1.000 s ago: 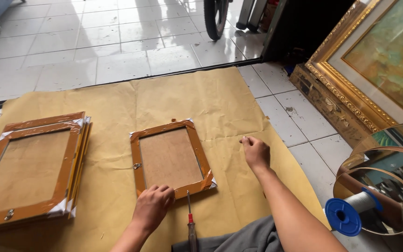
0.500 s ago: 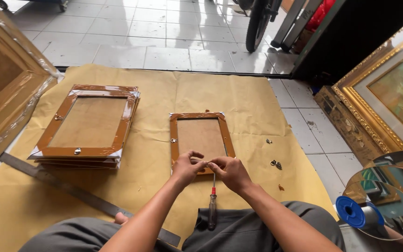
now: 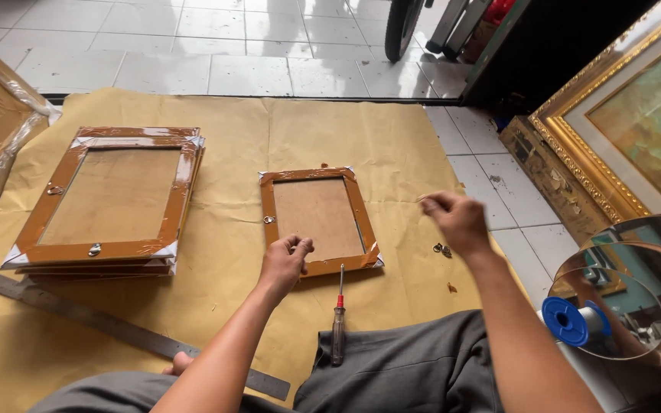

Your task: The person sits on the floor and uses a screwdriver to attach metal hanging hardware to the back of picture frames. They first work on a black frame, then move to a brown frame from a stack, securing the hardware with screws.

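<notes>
Frame (image 3: 317,220) backing is losing the right hand (image 3: 459,222), now lifting away pinched shut; left hand (image 3: 284,260), fingers curled, is staying on its lower edge.

A: Any packages, labels, signs or screens in view?
B: None legible as such. Only brown-taped frame backs lie on kraft paper; no label or screen can be told.

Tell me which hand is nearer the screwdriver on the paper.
Left. The left hand rests on the small frame's lower edge, just left of the screwdriver tip. The right hand hovers farther off to its right.
</notes>
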